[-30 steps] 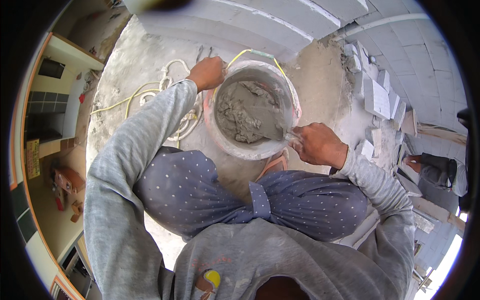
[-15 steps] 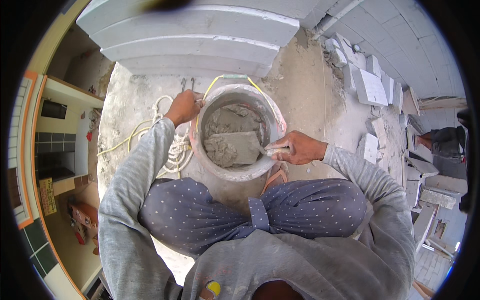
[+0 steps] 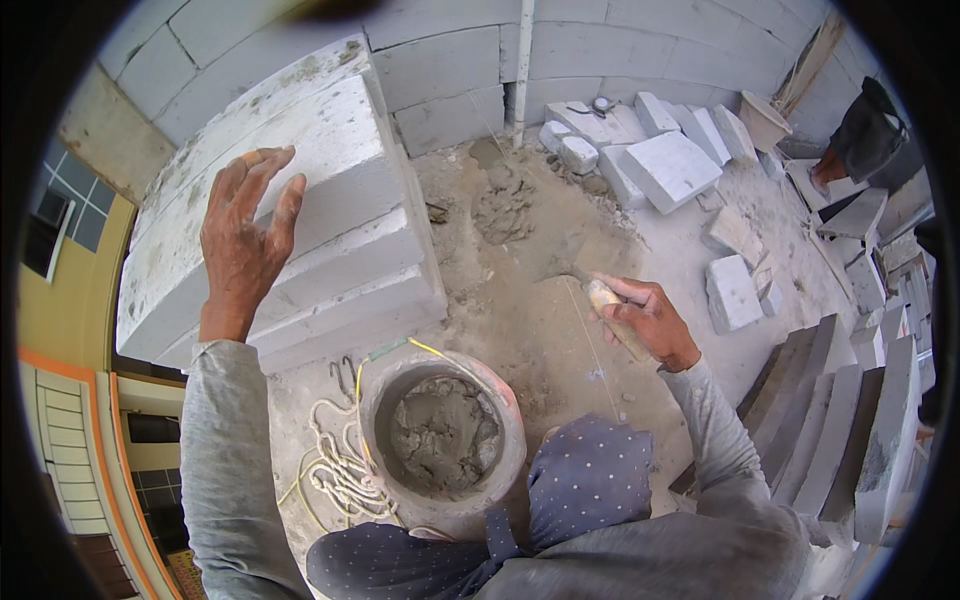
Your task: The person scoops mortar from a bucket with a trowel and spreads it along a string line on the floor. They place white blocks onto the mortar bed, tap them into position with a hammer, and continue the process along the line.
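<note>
My right hand is wrapped round the pale handle of a trowel, held over the dusty floor to the right of the bucket. The trowel's blade blends into the grey ground and is hard to make out. My left hand is raised with fingers spread, holding nothing, in front of a stack of large white blocks; whether it touches them I cannot tell. Between my arms stands a round bucket with a yellow wire handle, partly filled with wet grey mortar.
A heap of wet mortar lies on the floor near the block wall. Coiled rope rests left of the bucket. Loose white blocks lie at the back right, with stacked slabs at the right. Another person's leg shows far right.
My left hand has let go of the bucket and risen toward the block stack. My right hand has lifted the trowel out of the bucket to the right. The view has shifted.
</note>
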### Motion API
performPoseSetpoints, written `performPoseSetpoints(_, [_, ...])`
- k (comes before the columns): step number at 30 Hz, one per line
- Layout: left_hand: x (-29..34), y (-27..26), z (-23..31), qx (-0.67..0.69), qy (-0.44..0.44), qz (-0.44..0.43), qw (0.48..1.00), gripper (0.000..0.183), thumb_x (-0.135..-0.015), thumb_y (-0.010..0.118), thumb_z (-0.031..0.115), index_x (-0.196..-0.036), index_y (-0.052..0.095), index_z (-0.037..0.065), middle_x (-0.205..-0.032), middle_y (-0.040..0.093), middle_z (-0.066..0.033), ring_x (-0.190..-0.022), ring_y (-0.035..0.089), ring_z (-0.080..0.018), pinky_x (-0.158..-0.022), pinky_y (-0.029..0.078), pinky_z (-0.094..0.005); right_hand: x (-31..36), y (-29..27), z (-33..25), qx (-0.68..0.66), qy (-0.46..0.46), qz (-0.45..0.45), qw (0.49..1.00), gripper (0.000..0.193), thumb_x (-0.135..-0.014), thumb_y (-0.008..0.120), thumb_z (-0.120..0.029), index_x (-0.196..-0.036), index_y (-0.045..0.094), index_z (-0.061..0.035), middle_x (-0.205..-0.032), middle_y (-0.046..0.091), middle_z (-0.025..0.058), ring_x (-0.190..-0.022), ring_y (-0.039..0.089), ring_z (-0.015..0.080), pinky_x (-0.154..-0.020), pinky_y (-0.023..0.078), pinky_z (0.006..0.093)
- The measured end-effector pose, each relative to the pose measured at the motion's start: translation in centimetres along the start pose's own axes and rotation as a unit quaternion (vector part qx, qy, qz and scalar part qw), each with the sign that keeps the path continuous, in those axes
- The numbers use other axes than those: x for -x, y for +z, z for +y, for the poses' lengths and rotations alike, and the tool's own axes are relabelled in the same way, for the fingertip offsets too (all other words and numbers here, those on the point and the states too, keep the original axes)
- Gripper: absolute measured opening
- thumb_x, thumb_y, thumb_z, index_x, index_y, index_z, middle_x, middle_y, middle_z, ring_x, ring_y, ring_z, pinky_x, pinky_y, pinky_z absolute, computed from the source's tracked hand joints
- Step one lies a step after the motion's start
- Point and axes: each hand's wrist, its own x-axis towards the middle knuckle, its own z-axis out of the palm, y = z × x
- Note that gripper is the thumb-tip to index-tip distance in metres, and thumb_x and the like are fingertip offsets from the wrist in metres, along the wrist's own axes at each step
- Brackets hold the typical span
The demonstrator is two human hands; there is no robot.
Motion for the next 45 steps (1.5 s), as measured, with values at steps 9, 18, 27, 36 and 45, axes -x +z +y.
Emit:
performPoseSetpoints(9, [-3.2, 5.4, -2.3, -0.008, -0.119, -0.137, 0.983, 0.066, -0.087, 0.058, 0.069, -0.124, 0.071, 0.015, -0.131, 0.065, -0.0111, -0.134, 0.049, -0.0367, -0.112, 0.038, -0.0568, -17.7, -5.1, 10.7, 0.087, 0.017, 0.215, 0.973, 0.048, -0.089, 0.064, -0.02, -0.132, 0.061, 0.0011, -0.085, 0.068, 0.0119, -0.066, 0.063, 0.0176, -0.064, 0.055, 0.0332])
performPoseSetpoints(18, [-3.7, 5.1, -2.6, -0.061, -0.068, -0.162, 0.983, 0.057, -0.09, 0.061, 0.056, -0.126, 0.07, 0.012, -0.127, 0.067, -0.0168, -0.128, 0.055, -0.0373, -0.112, 0.036, -0.0559, -34.3, -0.6, 18.6, 0.437, 0.025, 0.244, 0.865, 0.036, -0.081, 0.068, -0.022, -0.111, 0.069, -0.0025, -0.102, 0.07, 0.0253, -0.097, 0.068, 0.0389, -0.089, 0.054, 0.047])
performPoseSetpoints(27, [-3.4, 4.9, -2.8, -0.086, -0.041, -0.162, 0.982, 0.056, -0.091, 0.059, 0.055, -0.127, 0.069, 0.013, -0.126, 0.067, -0.0166, -0.127, 0.057, -0.0354, -0.114, 0.035, -0.0548, -35.3, -3.9, 18.7, 0.111, 0.052, 0.214, 0.969, 0.042, -0.09, 0.066, -0.022, -0.122, 0.061, 0.0043, -0.091, 0.07, 0.0211, -0.076, 0.07, 0.0329, -0.061, 0.058, 0.0439])
performPoseSetpoints(36, [-3.2, 5.1, -2.8, -0.055, -0.056, -0.145, 0.986, 0.058, -0.091, 0.06, 0.057, -0.124, 0.07, 0.011, -0.125, 0.068, -0.0163, -0.126, 0.057, -0.0361, -0.112, 0.038, -0.055, -40.9, -5.6, 17.6, -0.093, 0.223, 0.089, 0.966, 0.035, -0.094, 0.064, -0.022, -0.114, 0.061, 0.0051, -0.086, 0.069, 0.0196, -0.058, 0.065, 0.0268, -0.045, 0.055, 0.042])
performPoseSetpoints(45, [-2.9, 5.5, -2.9, -0.044, -0.054, -0.126, 0.99, 0.056, -0.091, 0.062, 0.056, -0.122, 0.071, 0.011, -0.124, 0.068, -0.0169, -0.122, 0.06, -0.0364, -0.11, 0.041, -0.0541, -34.0, -3.9, 17.6, -0.083, 0.247, 0.071, 0.963, 0.034, -0.097, 0.061, -0.023, -0.116, 0.06, 0.0051, -0.087, 0.069, 0.019, -0.057, 0.065, 0.0273, -0.047, 0.056, 0.0401])
